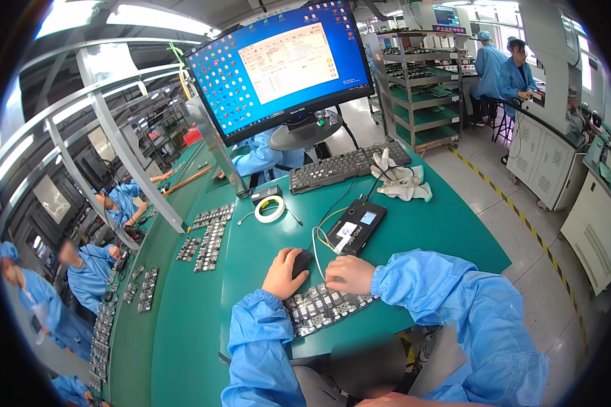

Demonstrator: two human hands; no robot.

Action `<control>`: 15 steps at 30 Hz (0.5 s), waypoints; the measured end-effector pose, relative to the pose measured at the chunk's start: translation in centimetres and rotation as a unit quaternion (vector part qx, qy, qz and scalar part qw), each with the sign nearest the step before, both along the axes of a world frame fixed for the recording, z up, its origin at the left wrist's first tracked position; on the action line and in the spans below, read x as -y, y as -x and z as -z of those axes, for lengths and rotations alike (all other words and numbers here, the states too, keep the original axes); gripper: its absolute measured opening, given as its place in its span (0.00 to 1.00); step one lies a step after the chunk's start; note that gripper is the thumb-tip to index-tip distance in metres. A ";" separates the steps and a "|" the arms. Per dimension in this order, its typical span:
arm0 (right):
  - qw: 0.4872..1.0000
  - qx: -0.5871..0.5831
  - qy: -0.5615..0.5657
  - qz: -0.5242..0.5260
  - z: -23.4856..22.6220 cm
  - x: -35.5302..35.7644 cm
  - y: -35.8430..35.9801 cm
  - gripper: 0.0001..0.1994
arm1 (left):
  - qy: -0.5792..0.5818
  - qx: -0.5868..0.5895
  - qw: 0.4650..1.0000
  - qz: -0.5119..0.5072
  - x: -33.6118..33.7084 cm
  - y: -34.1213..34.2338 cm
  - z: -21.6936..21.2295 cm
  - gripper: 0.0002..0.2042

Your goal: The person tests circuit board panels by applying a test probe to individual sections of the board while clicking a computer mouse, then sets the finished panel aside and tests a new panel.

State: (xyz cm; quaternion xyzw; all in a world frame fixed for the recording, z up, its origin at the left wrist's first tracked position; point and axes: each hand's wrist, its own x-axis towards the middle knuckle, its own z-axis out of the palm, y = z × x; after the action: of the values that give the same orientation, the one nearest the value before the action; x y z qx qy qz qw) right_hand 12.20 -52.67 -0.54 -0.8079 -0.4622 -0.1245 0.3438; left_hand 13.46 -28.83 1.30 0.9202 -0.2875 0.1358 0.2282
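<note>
My left hand (283,275) is curled against a black computer mouse (303,264), its fingers bent over the mouse's left side. My right hand (349,274) is closed in a pinch above a panel of small circuit boards (324,308) at the table's near edge. A thin white cable (316,247) runs down to its fingertips; the plug end is hidden. Beyond that hand lies a black handheld tester (358,226) with a small lit screen and a white label, cables leaving both ends.
A monitor (285,64) stands behind a black keyboard (346,166). White work gloves (399,178) and a coiled white cable (270,209) lie on the green table (448,224). More board panels (212,237) line the bench at left. Co-workers in blue, a rack (421,95) and cabinets stand around.
</note>
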 end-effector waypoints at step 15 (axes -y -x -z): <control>1.000 -0.006 0.012 -0.002 0.0 -0.1 0.0 0.09 | 0.005 0.015 1.000 0.000 -0.2 0.2 0.0 0.27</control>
State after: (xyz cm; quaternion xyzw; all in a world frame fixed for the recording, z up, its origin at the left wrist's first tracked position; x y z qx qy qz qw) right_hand 12.24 -52.62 -0.55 -0.8114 -0.4636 -0.1135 0.3374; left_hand 13.30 -28.68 1.33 0.9167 -0.2906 0.1514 0.2288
